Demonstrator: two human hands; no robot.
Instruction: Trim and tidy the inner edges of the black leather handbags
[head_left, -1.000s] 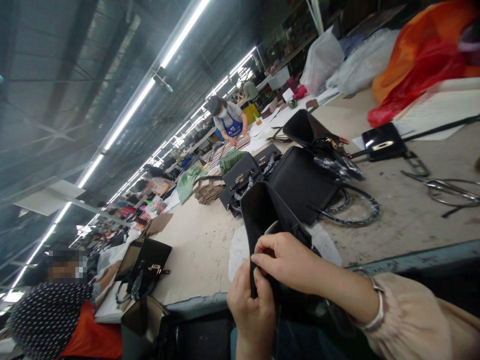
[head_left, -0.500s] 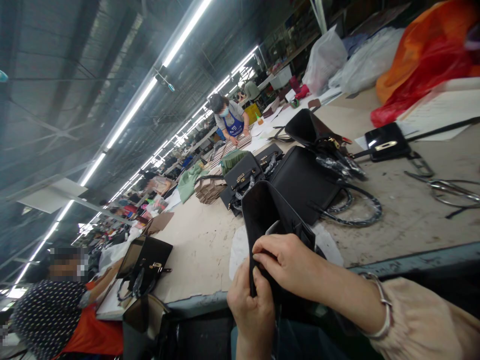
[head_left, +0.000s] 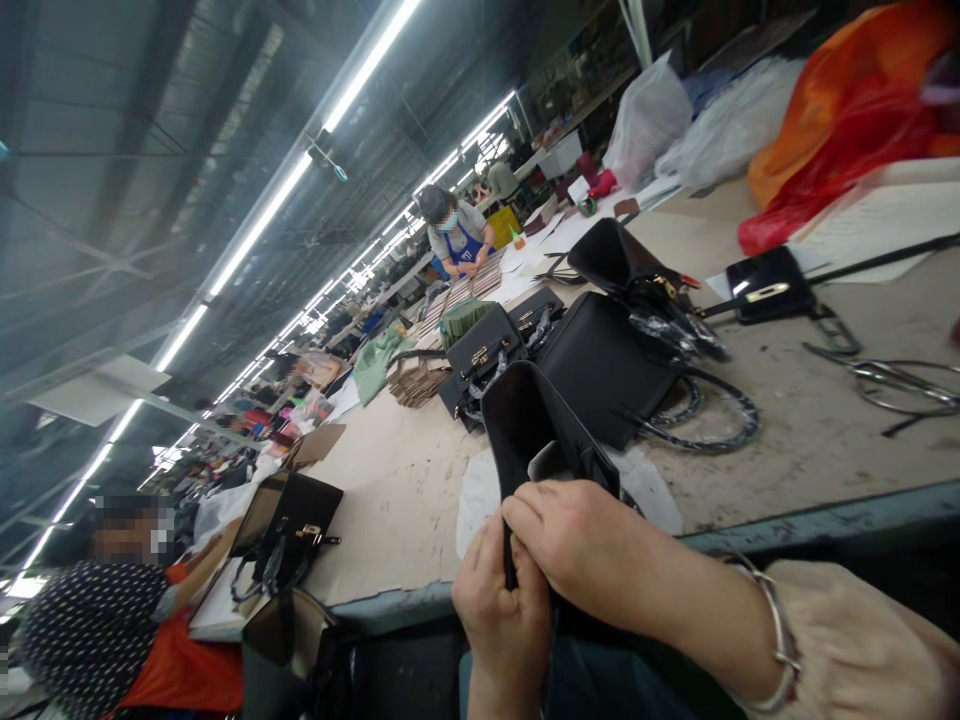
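A black handbag [head_left: 517, 420] stands with its mouth up at the table's near edge, its dark inside showing. My left hand [head_left: 502, 590] is closed on the bag's near edge, thumb on one face and fingers behind. Right beside it, my right hand [head_left: 570, 530] pinches the same edge, its fingertips against my left hand. A pale grey flap or tab [head_left: 546, 460] shows inside the bag above my right knuckles. The bag's lower part is hidden behind my hands. Under it lies a white sheet [head_left: 474, 495].
More black handbags [head_left: 600, 360] with plastic-wrapped handles lie behind. Scissors [head_left: 904, 385] and a shiny black strap piece [head_left: 769, 285] are at the right. A co-worker [head_left: 97, 630] at the left is by another black bag [head_left: 300, 520]; another person [head_left: 457, 235] works farther back.
My right hand has shifted slightly down, its fingers curling closer against my left hand. More of the pale flap inside the bag shows. The far co-worker's hands have come together.
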